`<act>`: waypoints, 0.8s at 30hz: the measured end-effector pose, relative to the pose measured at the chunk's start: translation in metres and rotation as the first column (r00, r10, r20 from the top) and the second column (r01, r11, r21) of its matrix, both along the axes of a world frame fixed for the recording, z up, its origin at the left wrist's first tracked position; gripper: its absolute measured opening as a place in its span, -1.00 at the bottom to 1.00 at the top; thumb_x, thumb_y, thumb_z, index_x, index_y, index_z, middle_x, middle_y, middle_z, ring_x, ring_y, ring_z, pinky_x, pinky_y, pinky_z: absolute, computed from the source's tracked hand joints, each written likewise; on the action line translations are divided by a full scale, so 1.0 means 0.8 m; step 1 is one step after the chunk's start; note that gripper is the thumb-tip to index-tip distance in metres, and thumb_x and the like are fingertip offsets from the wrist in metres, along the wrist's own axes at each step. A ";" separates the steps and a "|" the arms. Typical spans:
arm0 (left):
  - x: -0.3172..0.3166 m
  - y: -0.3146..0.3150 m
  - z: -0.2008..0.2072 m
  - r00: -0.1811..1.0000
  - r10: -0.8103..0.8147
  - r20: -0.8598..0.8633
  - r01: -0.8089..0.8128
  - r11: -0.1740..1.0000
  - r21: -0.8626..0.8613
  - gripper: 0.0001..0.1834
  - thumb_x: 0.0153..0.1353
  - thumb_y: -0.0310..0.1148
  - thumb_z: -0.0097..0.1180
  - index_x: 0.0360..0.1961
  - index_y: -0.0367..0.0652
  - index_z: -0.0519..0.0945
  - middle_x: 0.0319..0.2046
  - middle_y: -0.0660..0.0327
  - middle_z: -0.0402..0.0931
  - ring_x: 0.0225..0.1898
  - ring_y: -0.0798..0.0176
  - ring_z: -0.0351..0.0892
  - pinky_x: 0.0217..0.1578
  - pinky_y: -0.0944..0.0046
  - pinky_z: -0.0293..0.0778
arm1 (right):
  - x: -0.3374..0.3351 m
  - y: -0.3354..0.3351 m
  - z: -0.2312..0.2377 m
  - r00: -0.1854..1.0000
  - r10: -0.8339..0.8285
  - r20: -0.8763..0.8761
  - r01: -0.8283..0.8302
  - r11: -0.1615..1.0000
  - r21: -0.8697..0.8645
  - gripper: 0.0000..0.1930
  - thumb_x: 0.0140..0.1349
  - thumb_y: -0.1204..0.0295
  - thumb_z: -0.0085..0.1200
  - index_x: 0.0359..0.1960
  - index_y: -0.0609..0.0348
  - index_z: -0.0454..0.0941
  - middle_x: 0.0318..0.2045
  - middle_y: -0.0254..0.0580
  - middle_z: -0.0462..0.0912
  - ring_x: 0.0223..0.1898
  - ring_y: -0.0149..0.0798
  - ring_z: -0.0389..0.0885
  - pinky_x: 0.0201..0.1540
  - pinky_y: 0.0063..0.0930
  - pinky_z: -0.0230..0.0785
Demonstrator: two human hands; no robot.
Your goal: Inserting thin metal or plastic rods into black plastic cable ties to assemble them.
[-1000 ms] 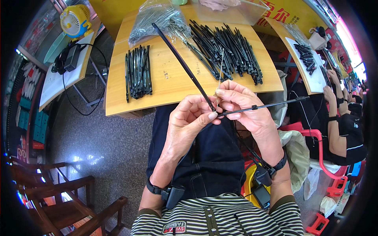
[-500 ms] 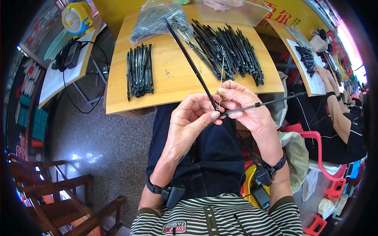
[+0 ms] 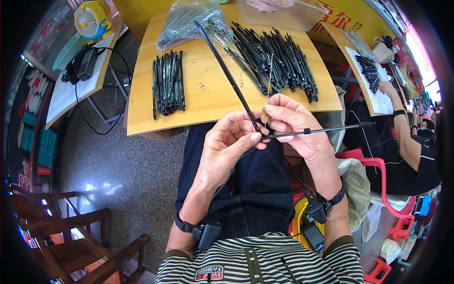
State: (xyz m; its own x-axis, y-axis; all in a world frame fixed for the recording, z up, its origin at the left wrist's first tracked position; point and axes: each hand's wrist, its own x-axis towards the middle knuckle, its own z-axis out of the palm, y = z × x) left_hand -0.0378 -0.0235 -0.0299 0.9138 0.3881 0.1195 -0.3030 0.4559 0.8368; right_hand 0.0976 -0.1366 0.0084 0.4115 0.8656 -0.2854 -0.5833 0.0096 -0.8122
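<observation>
Fingertips of the bare left hand (image 3: 220, 144) partly cover the place where two slim black strips (image 3: 224, 68) converge, so whether they join cannot be told. The thin silvery wire (image 3: 270, 75) is too fine to follow between the fingers of the bare right hand (image 3: 302, 125). Far off, the picture's edge cuts the crumpled pale-pink cloth (image 3: 267, 4). Near left, the dark rim swallows part of the brown wooden armchair (image 3: 106, 214); at right, small things beyond the black-clad co-worker (image 3: 378, 158) blur together.
</observation>
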 end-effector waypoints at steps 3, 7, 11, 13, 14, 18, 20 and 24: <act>0.001 -0.001 -0.002 1.000 0.000 -0.001 0.000 1.000 -0.023 -0.63 0.14 -0.59 0.07 -0.01 -0.32 0.37 -0.33 0.17 0.48 -0.21 0.27 0.54 -0.21 0.29 0.56 | -0.003 0.001 0.004 1.000 0.019 -0.002 -0.019 1.000 0.000 -0.90 0.19 0.44 0.07 -0.32 0.13 0.43 -0.48 -0.37 0.51 -0.58 -0.67 0.29 -0.68 -0.85 0.04; 0.001 -0.001 -0.001 1.000 0.018 0.000 -0.018 0.999 -0.029 -0.67 0.13 -0.61 0.07 -0.04 -0.33 0.40 -0.35 0.18 0.48 -0.21 0.27 0.54 -0.22 0.30 0.56 | -0.006 0.003 0.003 1.000 -0.007 -0.012 0.006 1.000 -0.011 -0.91 0.19 0.44 0.06 -0.33 0.14 0.43 -0.49 -0.36 0.51 -0.59 -0.67 0.29 -0.68 -0.84 0.05; 0.000 -0.003 0.001 0.999 0.038 -0.019 -0.038 0.999 -0.031 -0.69 0.10 -0.62 0.09 -0.09 -0.33 0.44 -0.36 0.19 0.48 -0.22 0.27 0.55 -0.24 0.30 0.57 | -0.005 0.002 0.000 1.000 0.005 -0.026 -0.005 1.000 -0.012 -0.91 0.19 0.45 0.06 -0.32 0.14 0.43 -0.49 -0.36 0.51 -0.59 -0.66 0.30 -0.68 -0.83 0.05; -0.001 -0.002 -0.001 1.000 0.026 -0.015 -0.027 0.999 -0.033 -0.73 0.11 -0.62 0.09 -0.12 -0.30 0.45 -0.28 0.18 0.49 -0.20 0.30 0.53 -0.22 0.30 0.57 | -0.005 0.003 -0.002 1.000 -0.012 -0.029 0.011 0.999 -0.034 -0.91 0.19 0.46 0.06 -0.31 0.15 0.44 -0.48 -0.35 0.52 -0.59 -0.66 0.30 -0.68 -0.82 0.05; -0.001 -0.001 -0.002 1.000 0.014 -0.010 -0.014 0.999 -0.036 -0.77 0.12 -0.61 0.09 -0.16 -0.28 0.47 -0.21 0.18 0.49 -0.18 0.32 0.52 -0.19 0.31 0.56 | -0.004 0.003 -0.003 1.000 -0.012 -0.029 0.011 0.999 -0.035 -0.91 0.19 0.46 0.06 -0.31 0.15 0.44 -0.48 -0.35 0.52 -0.59 -0.66 0.30 -0.68 -0.82 0.05; -0.001 -0.001 -0.002 1.000 0.012 -0.016 -0.013 0.999 -0.031 -0.76 0.12 -0.61 0.10 -0.15 -0.28 0.47 -0.21 0.18 0.49 -0.18 0.33 0.52 -0.20 0.31 0.56 | -0.003 0.003 -0.005 0.998 -0.007 -0.068 0.006 1.000 -0.007 -0.91 0.19 0.46 0.06 -0.31 0.15 0.44 -0.47 -0.34 0.52 -0.59 -0.65 0.30 -0.69 -0.81 0.06; -0.002 -0.001 0.000 1.000 0.018 -0.020 -0.019 0.999 -0.031 -0.76 0.11 -0.61 0.10 -0.15 -0.28 0.48 -0.23 0.19 0.49 -0.20 0.34 0.52 -0.21 0.31 0.56 | -0.003 0.003 -0.005 0.998 -0.005 -0.063 0.004 1.000 -0.009 -0.91 0.19 0.46 0.06 -0.31 0.15 0.44 -0.46 -0.34 0.52 -0.59 -0.65 0.30 -0.69 -0.81 0.06; -0.003 -0.001 0.001 0.999 0.024 -0.026 -0.024 0.999 -0.027 -0.76 0.11 -0.61 0.11 -0.15 -0.28 0.48 -0.29 0.22 0.49 -0.21 0.35 0.52 -0.22 0.32 0.56 | -0.001 0.003 -0.006 0.998 0.014 -0.065 -0.015 1.000 -0.015 -0.91 0.19 0.46 0.06 -0.31 0.15 0.44 -0.47 -0.35 0.51 -0.59 -0.65 0.30 -0.70 -0.82 0.06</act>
State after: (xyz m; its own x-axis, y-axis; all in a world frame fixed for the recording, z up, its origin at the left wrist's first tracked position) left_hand -0.0399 -0.0242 -0.0293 0.9069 0.4127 0.0846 -0.2924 0.4720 0.8317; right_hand 0.0965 -0.1342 0.0039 0.3795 0.8666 -0.3241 -0.6346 -0.0111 -0.7727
